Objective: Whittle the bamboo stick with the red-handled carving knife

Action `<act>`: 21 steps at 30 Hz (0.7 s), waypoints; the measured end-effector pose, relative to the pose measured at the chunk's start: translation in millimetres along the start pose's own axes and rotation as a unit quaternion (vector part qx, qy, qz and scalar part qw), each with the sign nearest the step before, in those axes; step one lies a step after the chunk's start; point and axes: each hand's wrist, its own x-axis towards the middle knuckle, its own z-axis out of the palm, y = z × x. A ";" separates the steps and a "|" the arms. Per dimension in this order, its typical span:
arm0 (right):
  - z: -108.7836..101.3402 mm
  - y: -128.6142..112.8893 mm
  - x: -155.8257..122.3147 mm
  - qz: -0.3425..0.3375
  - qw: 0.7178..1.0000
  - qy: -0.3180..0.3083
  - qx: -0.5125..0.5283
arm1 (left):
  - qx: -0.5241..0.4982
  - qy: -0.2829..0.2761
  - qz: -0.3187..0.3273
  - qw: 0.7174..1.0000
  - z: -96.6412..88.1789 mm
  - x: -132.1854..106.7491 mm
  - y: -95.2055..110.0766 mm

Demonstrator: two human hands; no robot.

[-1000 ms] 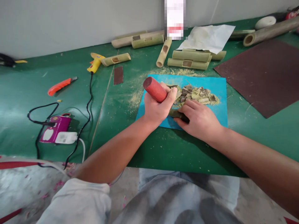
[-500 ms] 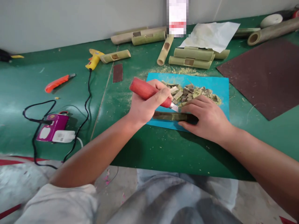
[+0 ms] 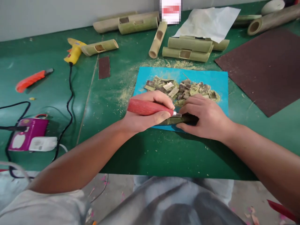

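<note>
My left hand is closed around the red wooden handle of a carving knife. Its short metal blade points right, at the upper side of a dark green bamboo piece. Over the right end of that bamboo, my right hand is closed, thumb in front and fingers behind. Under the bamboo lies a blue sheet. Behind both hands is a heap of bamboo chips and shavings on the sheet. My left hand hides the bamboo's left end.
Bamboo tubes with cut openings lie at the back, some under white paper. On the left are a yellow glue gun, an orange utility knife and a purple power strip with cords. A brown sheet lies right.
The knife has tipped from a steep slant to nearly level, its handle end lower. My left hand has turned with it. My right hand stays on the bamboo. The view has shifted slightly.
</note>
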 end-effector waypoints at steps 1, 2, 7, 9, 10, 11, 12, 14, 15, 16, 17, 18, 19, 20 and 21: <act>-0.4 0.1 0.4 -0.003 1.000 -0.001 0.003 | 0.003 -0.003 -0.001 1.000 -0.1 -0.9 -0.1; -0.8 0.2 0.7 -0.004 1.000 -0.002 0.007 | 0.006 -0.004 -0.002 1.000 0.0 -1.8 -0.2; -0.4 1.1 0.5 0.005 1.000 -0.018 0.018 | 0.017 -0.011 0.019 1.000 1.9 -4.8 1.9; 0.5 1.3 0.0 0.011 0.999 -0.022 0.021 | 0.026 -0.014 0.022 0.999 2.8 -4.6 3.1; 0.8 1.2 -0.1 0.015 0.999 -0.022 0.023 | 0.028 -0.013 0.025 0.999 3.1 -4.3 3.4; 1.0 1.1 -0.1 0.018 0.999 -0.023 0.025 | 0.028 -0.010 0.028 0.999 3.3 -4.0 3.6; 1.0 0.9 0.0 0.019 0.999 -0.022 0.026 | 0.028 -0.007 0.030 0.999 3.5 -3.7 3.6; 0.4 0.5 0.4 0.017 0.999 -0.023 0.026 | 0.030 -0.005 0.029 0.999 3.5 -3.6 3.3; 0.0 0.3 0.6 0.015 0.999 -0.023 0.026 | 0.031 -0.004 0.027 0.999 3.5 -3.7 3.1; -0.4 0.2 0.8 0.013 0.999 -0.023 0.026 | 0.031 -0.003 0.027 0.999 3.5 -4.0 2.9; -0.7 0.2 0.9 0.012 0.999 -0.022 0.026 | 0.030 -0.002 0.026 0.999 3.6 -4.3 2.6; -0.9 0.3 1.0 0.012 0.999 -0.022 0.026 | 0.027 0.000 0.025 0.999 3.7 -4.6 2.3; -0.8 0.4 1.0 0.011 0.999 -0.022 0.025 | 0.024 0.002 0.022 0.999 4.0 -4.9 2.0; -0.6 0.6 1.0 0.011 0.999 -0.022 0.025 | 0.020 0.005 0.018 1.000 4.3 -5.1 1.7; -0.3 0.8 1.0 0.010 0.999 -0.020 0.024 | 0.018 0.007 0.014 1.000 4.6 -5.3 1.3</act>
